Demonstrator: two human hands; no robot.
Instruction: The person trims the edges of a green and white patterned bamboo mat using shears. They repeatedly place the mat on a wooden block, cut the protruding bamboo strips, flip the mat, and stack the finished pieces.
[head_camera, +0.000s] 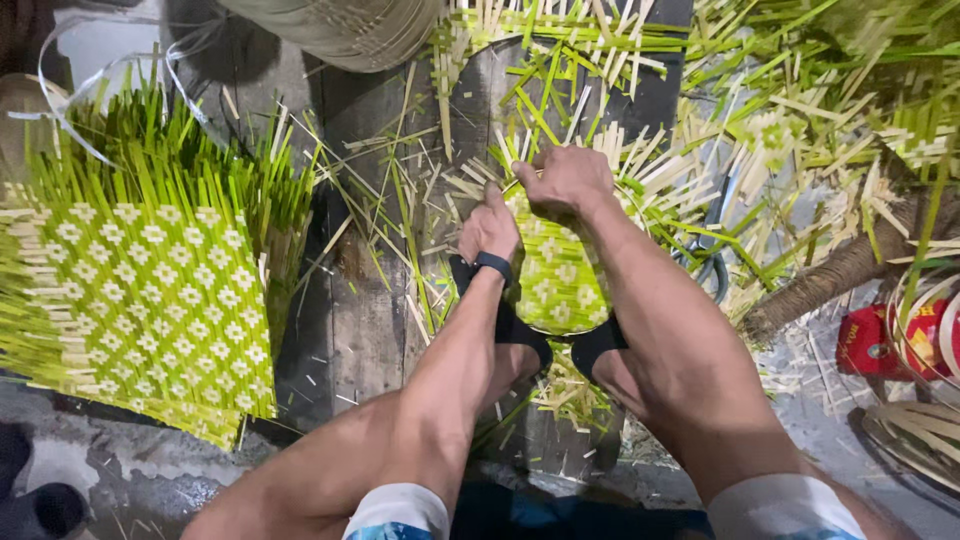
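The left hand (489, 230) presses flat, fingers spread, on a small woven mat (555, 270) of green and pale strips lying on dark floor planks (360, 320) between the person's feet. The right hand (565, 178) is curled closed over the mat's far edge, pinching loose strips (640, 180) (which ones is hard to tell). A larger woven mat (150, 300) lies to the left, cut off by the frame. Scissors (715, 250) lie half buried in cuttings at the right.

Light: bright, even, from overhead on the green woven strip mat (150, 300).
Shadows: dark lower-left corner.
Focus: sharp centre; edges slightly softened, bent.
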